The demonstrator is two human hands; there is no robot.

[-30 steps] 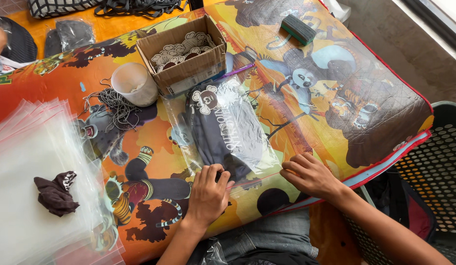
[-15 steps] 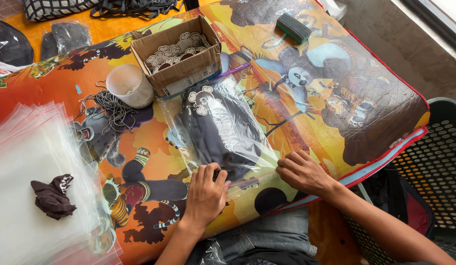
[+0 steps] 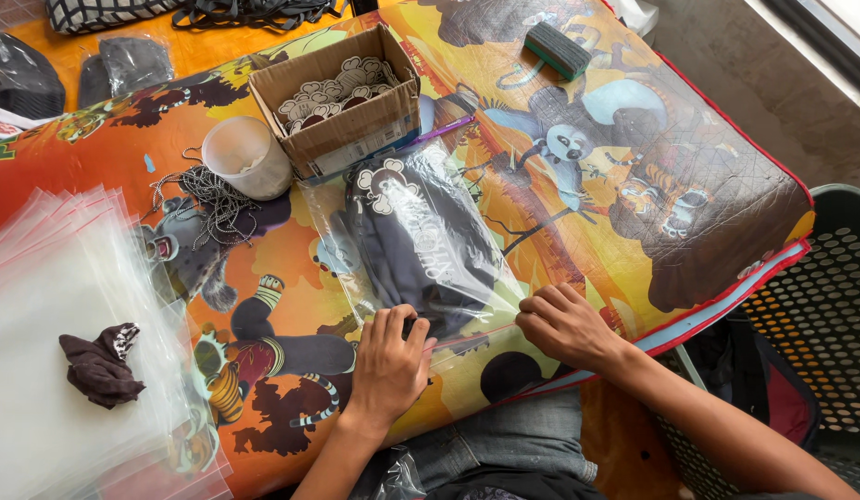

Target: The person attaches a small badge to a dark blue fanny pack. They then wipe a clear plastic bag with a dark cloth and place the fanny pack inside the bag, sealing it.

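A clear plastic bag (image 3: 420,241) with a folded dark garment inside lies on the cartoon-print table cover (image 3: 634,176). My left hand (image 3: 390,366) presses down on the bag's near edge, fingers flat on the plastic. My right hand (image 3: 564,324) rests at the bag's near right corner, fingers curled against the sealing edge. Both hands touch the bag at its open end close to me.
A cardboard box (image 3: 342,97) of printed tags stands behind the bag, a white cup (image 3: 247,157) and a tangle of strings (image 3: 203,199) to its left. A stack of clear bags (image 3: 69,324) with a dark cloth (image 3: 101,366) lies at left. A perforated bin (image 3: 819,306) stands at right.
The bag with the garment has been straightened and smoothed. My right hand slid toward the bag's near right corner, while my left hand stayed on the near edge.
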